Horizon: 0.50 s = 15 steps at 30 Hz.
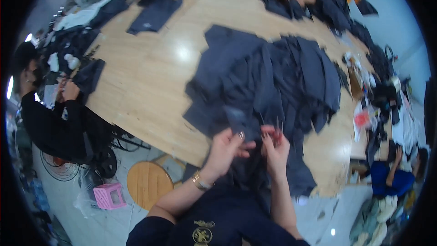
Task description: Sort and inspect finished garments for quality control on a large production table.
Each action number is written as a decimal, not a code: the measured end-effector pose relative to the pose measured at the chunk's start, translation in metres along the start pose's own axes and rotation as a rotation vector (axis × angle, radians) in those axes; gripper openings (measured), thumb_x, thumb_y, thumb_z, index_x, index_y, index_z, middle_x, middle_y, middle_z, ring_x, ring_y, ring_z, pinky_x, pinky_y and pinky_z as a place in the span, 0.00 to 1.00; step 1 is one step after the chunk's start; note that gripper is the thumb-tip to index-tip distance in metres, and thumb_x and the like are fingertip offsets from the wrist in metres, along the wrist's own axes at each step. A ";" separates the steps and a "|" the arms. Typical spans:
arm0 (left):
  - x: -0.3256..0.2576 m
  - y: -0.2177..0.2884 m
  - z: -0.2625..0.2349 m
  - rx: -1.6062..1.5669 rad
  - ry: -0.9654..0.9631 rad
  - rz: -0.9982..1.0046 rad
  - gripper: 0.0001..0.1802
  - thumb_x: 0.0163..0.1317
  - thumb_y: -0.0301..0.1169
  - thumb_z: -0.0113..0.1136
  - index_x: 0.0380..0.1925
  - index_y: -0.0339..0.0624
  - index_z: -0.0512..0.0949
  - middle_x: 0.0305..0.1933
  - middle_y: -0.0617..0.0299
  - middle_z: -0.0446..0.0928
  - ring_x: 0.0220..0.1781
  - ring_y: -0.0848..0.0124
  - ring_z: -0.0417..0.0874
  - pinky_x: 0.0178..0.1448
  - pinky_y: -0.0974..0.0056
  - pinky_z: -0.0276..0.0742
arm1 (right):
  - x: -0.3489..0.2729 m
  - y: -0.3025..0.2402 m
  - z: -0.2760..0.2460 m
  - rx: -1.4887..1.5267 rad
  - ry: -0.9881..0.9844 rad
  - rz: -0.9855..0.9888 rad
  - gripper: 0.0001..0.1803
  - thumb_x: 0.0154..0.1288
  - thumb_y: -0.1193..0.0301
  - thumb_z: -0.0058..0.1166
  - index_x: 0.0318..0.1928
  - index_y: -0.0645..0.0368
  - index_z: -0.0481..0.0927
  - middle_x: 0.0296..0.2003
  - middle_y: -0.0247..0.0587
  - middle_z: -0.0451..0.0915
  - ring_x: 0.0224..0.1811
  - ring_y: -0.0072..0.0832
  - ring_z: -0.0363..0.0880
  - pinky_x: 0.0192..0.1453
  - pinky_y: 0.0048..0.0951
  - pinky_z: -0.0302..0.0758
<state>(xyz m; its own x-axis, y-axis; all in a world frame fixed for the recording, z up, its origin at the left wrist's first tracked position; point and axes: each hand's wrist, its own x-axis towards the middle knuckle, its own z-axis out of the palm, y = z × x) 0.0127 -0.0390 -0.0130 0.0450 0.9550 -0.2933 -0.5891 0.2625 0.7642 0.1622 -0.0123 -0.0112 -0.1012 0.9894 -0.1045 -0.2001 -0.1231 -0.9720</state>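
A large heap of dark grey garments (268, 77) lies on the wooden table in front of me and hangs over its near edge. My left hand (226, 150), with a gold band on its wrist, is closed on a piece of dark cloth (246, 120) at the near side of the heap. To its right, my right hand (276, 150) holds what look like small thread snips (278, 124). Their thin metal tips point away from me, over the cloth. Blur hides the finer details around my fingertips.
The pale table (150, 68) spreads out to the left. A person in black (54, 123) handles dark cloth at its left side; others work at the far edge and at right. Near the left edge stand a round wooden stool (149, 184) and a pink plastic stool (109, 196).
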 end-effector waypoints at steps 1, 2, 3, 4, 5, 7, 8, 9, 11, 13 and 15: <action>-0.002 0.004 0.000 -0.034 -0.012 0.019 0.11 0.67 0.30 0.48 0.45 0.36 0.73 0.46 0.56 0.78 0.42 0.65 0.83 0.34 0.70 0.82 | 0.000 -0.004 0.005 -0.013 0.007 -0.033 0.06 0.64 0.76 0.51 0.41 0.63 0.76 0.24 0.21 0.71 0.23 0.07 0.61 0.26 0.12 0.57; -0.003 0.005 0.000 -0.047 0.000 0.038 0.12 0.67 0.30 0.48 0.45 0.36 0.74 0.46 0.55 0.78 0.43 0.63 0.83 0.35 0.69 0.83 | 0.001 -0.008 0.010 -0.027 0.010 -0.073 0.05 0.64 0.76 0.51 0.39 0.63 0.77 0.23 0.21 0.71 0.23 0.07 0.61 0.26 0.12 0.56; -0.003 0.002 -0.006 -0.082 -0.008 0.050 0.12 0.67 0.30 0.47 0.46 0.35 0.74 0.45 0.54 0.79 0.45 0.62 0.82 0.38 0.68 0.83 | 0.000 -0.007 0.011 -0.084 0.029 -0.059 0.04 0.64 0.75 0.52 0.36 0.63 0.77 0.23 0.21 0.71 0.23 0.07 0.62 0.26 0.13 0.57; -0.003 0.004 -0.005 -0.121 -0.028 0.044 0.12 0.68 0.30 0.45 0.45 0.35 0.74 0.46 0.52 0.78 0.47 0.62 0.82 0.41 0.65 0.83 | -0.002 -0.004 0.011 -0.141 0.047 -0.049 0.04 0.64 0.75 0.52 0.33 0.63 0.76 0.22 0.21 0.71 0.23 0.07 0.62 0.26 0.13 0.57; -0.003 0.004 -0.005 -0.138 -0.029 0.041 0.13 0.68 0.30 0.45 0.45 0.34 0.74 0.46 0.52 0.78 0.48 0.62 0.81 0.45 0.64 0.82 | -0.004 -0.003 0.014 -0.110 0.042 -0.014 0.05 0.64 0.74 0.53 0.31 0.63 0.76 0.22 0.21 0.71 0.23 0.07 0.62 0.26 0.13 0.57; -0.006 -0.002 -0.003 -0.156 -0.040 0.022 0.13 0.68 0.30 0.44 0.45 0.33 0.74 0.46 0.52 0.78 0.48 0.62 0.81 0.49 0.62 0.81 | -0.008 -0.001 0.016 -0.094 0.022 0.052 0.08 0.64 0.73 0.53 0.28 0.63 0.75 0.21 0.21 0.71 0.22 0.07 0.62 0.24 0.13 0.56; -0.007 -0.006 -0.003 -0.151 -0.053 0.047 0.13 0.68 0.29 0.44 0.44 0.32 0.74 0.46 0.52 0.78 0.49 0.63 0.80 0.52 0.62 0.78 | -0.010 0.000 0.022 -0.094 0.046 0.063 0.09 0.63 0.72 0.54 0.27 0.62 0.74 0.19 0.20 0.68 0.20 0.07 0.59 0.22 0.15 0.54; -0.008 -0.009 -0.003 -0.146 -0.067 0.074 0.13 0.68 0.29 0.45 0.44 0.31 0.74 0.46 0.52 0.78 0.50 0.65 0.79 0.56 0.62 0.75 | -0.011 0.009 0.020 -0.156 0.039 0.025 0.10 0.63 0.71 0.55 0.26 0.62 0.74 0.18 0.20 0.67 0.20 0.07 0.57 0.21 0.15 0.53; -0.013 -0.019 -0.007 -0.012 -0.017 0.082 0.13 0.68 0.28 0.45 0.44 0.30 0.75 0.46 0.53 0.78 0.50 0.66 0.79 0.58 0.62 0.73 | -0.013 0.020 0.019 -0.263 0.026 0.001 0.12 0.62 0.70 0.56 0.25 0.61 0.72 0.17 0.20 0.63 0.20 0.08 0.53 0.21 0.17 0.51; -0.017 -0.024 -0.007 0.096 -0.010 0.175 0.13 0.68 0.27 0.45 0.43 0.29 0.75 0.47 0.54 0.77 0.50 0.69 0.78 0.60 0.63 0.70 | -0.016 0.013 0.021 -0.205 0.017 0.011 0.12 0.62 0.70 0.56 0.25 0.61 0.72 0.17 0.20 0.63 0.20 0.08 0.54 0.21 0.17 0.51; -0.019 -0.024 -0.002 0.054 -0.017 0.188 0.13 0.68 0.27 0.45 0.44 0.29 0.75 0.47 0.54 0.77 0.50 0.69 0.78 0.60 0.63 0.70 | -0.019 0.009 0.020 -0.149 0.005 0.019 0.12 0.63 0.70 0.55 0.25 0.61 0.72 0.17 0.21 0.63 0.20 0.08 0.54 0.21 0.17 0.51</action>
<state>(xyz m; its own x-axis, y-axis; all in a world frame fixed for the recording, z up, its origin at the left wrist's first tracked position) 0.0243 -0.0640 -0.0262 -0.0483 0.9899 -0.1330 -0.5442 0.0856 0.8346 0.1424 -0.0334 -0.0133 -0.0984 0.9874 -0.1242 -0.0514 -0.1297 -0.9902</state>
